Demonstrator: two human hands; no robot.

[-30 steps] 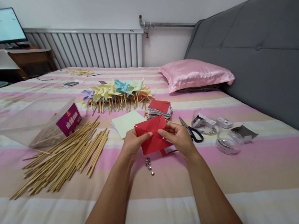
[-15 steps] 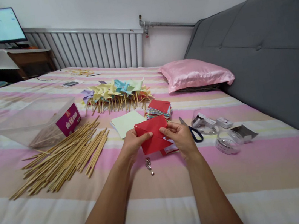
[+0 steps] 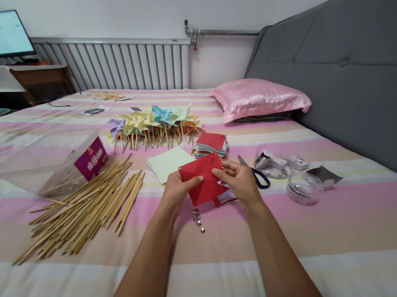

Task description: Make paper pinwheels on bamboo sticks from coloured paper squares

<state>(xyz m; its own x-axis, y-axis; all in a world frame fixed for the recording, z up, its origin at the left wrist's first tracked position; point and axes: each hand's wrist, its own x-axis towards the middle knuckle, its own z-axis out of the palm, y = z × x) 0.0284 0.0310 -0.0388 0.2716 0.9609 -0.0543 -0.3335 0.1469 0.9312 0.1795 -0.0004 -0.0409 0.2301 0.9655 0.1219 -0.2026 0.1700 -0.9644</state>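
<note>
A square of red paper point(image 3: 205, 188) with crease or cut lines running toward its middle is held up between my two hands. My left hand point(image 3: 177, 190) pinches its left side, thumb on top. On the right side, my right hand point(image 3: 240, 181) grips it with the thumb pressed near a corner. Below it, partly covered, lies another piece of red and white paper point(image 3: 227, 196). Small shiny beads point(image 3: 197, 218) rest on the bedsheet just in front. Behind the paper are a pale green paper stack point(image 3: 168, 162) and a pile of coloured paper squares point(image 3: 212, 142).
Wooden sticks point(image 3: 91, 212) lie at left beside a clear plastic box point(image 3: 43, 154). Finished paper pinwheels point(image 3: 148, 119) stand farther back. Scissors point(image 3: 260, 177), a round clear container point(image 3: 302, 191) and small boxes point(image 3: 298, 162) are at right, near a pink pillow point(image 3: 260, 96).
Almost nothing differs. The red paper has tilted very slightly in my hands, and both hands keep their grip.
</note>
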